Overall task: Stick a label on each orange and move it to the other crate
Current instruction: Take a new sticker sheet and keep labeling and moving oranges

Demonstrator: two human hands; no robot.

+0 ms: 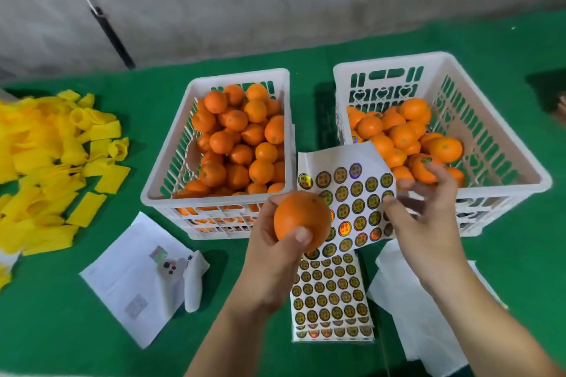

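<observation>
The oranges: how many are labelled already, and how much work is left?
Done: the right crate is partly filled; one orange there shows a label. In hand: the left hand holds an orange; the right hand is at the label sheet. Left: the left crate is nearly full.

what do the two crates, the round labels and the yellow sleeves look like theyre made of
Crates: white moulded plastic, judging by the slotted, heart-cut walls. Round labels: probably foil-faced stickers on white backing paper; some flash rainbow glints. Yellow sleeves: likely soft foam netting, with a ribbed, matte surface.
</observation>
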